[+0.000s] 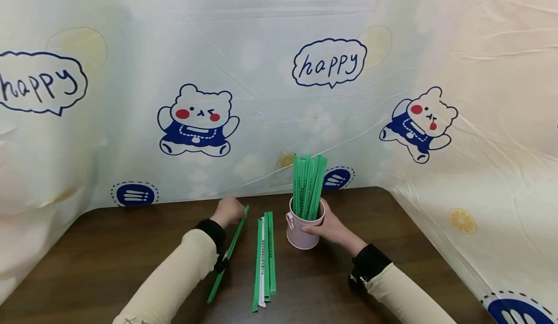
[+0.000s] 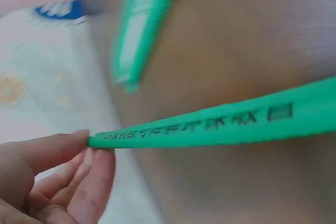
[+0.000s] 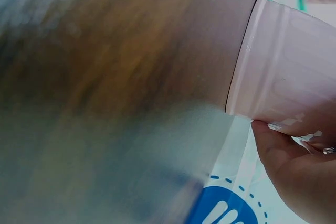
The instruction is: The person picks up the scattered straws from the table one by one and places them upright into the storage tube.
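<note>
At the table's back left, my left hand point(image 1: 229, 211) pinches the far end of a long green wrapped straw point(image 2: 220, 128) between thumb and fingertips. Dark print runs along that straw, which slants toward the front of the table. My right hand point(image 1: 331, 224) grips the right side of a small pink pail point(image 1: 301, 238), thumb across its front. Many green wrapped straws point(image 1: 307, 188) stand upright in the pail. Between the hands, several green straws point(image 1: 272, 256) and a white one point(image 1: 262, 266) lie side by side on the wood. The right wrist view shows the pail's base and my thumb.
The dark wooden table point(image 1: 109, 256) meets a pale printed curtain point(image 1: 261, 86) along its back and sides. A small handle lug point(image 1: 289, 221) sticks out on the pail's left side. Both wrists wear dark bands over light sleeves.
</note>
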A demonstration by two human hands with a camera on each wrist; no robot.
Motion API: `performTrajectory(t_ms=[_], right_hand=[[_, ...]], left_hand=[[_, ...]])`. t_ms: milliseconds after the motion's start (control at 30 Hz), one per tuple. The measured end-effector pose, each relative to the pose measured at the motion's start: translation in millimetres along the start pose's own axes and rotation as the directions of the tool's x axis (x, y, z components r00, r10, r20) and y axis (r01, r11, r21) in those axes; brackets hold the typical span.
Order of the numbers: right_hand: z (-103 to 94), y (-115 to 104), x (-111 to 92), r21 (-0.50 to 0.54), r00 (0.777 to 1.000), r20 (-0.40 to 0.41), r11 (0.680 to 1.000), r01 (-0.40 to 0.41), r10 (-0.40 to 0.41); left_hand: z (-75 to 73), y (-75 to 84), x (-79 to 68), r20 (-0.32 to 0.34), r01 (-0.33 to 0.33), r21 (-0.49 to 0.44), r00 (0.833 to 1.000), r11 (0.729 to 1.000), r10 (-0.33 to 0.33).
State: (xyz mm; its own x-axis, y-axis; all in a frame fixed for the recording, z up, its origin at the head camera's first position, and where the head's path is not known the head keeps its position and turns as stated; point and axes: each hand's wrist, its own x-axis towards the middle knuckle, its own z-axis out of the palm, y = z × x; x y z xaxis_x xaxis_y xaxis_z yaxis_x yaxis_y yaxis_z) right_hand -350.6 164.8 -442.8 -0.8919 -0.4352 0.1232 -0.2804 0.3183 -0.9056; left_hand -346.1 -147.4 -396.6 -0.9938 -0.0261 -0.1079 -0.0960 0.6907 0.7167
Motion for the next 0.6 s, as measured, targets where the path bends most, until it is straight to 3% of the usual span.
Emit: performTrajectory(t_ms=[167, 333, 467, 600], right_hand=[[-1.5, 1, 1, 0.010, 1.000, 0.002, 1.000, 0.010, -0.010], [-1.8, 2, 1, 0.015, 1.000, 0.009, 1.000, 0.024, -0.024], [-1.7, 1, 1, 0.016, 1.000, 0.014, 1.000, 0.024, -0.024], [-1.6, 1, 0, 0.019, 1.000, 0.016, 1.000, 0.012, -0.013]], left_hand=[[-40.0, 36.9, 7.6, -0.025, -0.020, -0.223, 1.000, 0.975, 0.015], [-79.7, 93.1, 2.9, -0.104, -0.126, -0.382, 0.990, 0.916, 0.093], [-102.3, 137.1, -6.9, -0.148, -0.220, -0.508, 0.975, 0.833, 0.167], [-111.0, 174.1, -14.1, -0.204, -0.298, -0.619, 0.954, 0.726, 0.218]])
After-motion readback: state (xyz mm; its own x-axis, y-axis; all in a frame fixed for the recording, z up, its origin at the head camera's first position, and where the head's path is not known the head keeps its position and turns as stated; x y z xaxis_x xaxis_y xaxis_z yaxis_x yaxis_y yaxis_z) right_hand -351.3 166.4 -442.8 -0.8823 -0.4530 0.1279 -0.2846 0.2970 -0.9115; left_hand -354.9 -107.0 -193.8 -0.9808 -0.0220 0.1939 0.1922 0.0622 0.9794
